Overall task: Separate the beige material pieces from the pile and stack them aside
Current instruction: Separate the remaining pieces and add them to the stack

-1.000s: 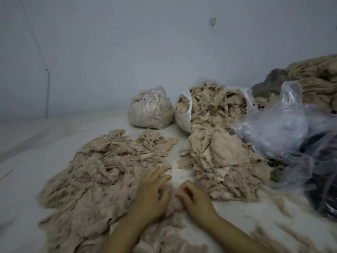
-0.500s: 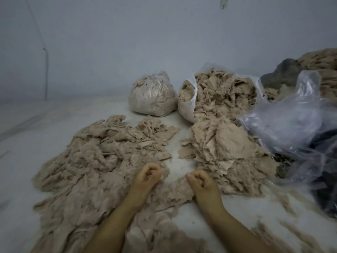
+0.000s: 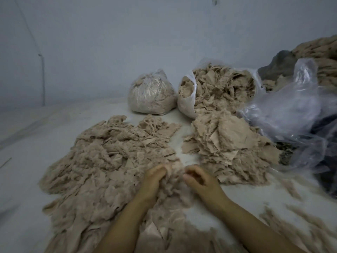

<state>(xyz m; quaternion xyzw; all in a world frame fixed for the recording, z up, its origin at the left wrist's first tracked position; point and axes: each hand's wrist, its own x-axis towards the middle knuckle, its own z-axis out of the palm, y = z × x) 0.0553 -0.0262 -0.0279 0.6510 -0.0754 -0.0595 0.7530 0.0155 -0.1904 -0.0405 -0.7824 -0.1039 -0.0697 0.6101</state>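
Both hands worked at the near right edge of the big loose pile of beige material that spread across the left of the pale surface. The left hand had its fingers curled into a fluffy clump of that material, and the right hand pinched the same clump from the other side, thumb and fingertips bent onto it. Just beyond the right hand lay the stack of flatter beige pieces, apart from the pile by a narrow bare strip. Behind the stack an open white bag spilled more pieces; a tied clear bag stood to its left, and crumpled clear plastic lay at the right
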